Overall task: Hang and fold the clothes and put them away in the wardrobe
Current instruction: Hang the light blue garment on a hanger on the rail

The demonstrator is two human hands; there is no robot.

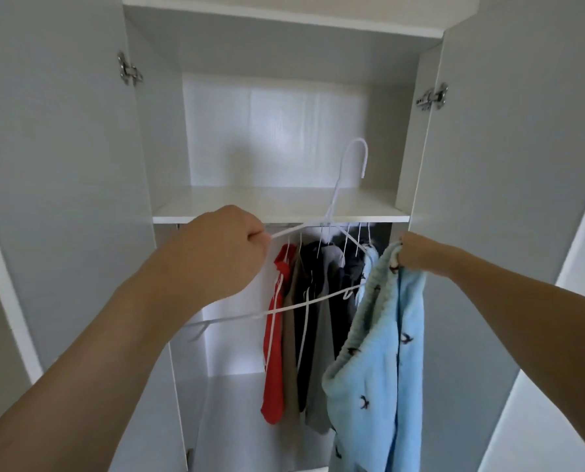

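Note:
My left hand [228, 248] grips one arm of a white wire hanger [335, 202] held up before the open wardrobe, its hook pointing up over the shelf. My right hand [415, 253] pinches the ribbed edge of a light blue fleece garment [383, 362] with small dark bird prints, which hangs down from it. The hanger's right shoulder reaches toward the garment's opening. Behind them, a red garment [274, 352] and several dark and grey clothes [318, 335] hang on white hangers from the rail.
A white shelf [277, 207] crosses the wardrobe above the rail. Both grey doors [56, 165] stand open, left and right, with metal hinges [129, 71]. The lower left part of the hanging compartment holds no clothes.

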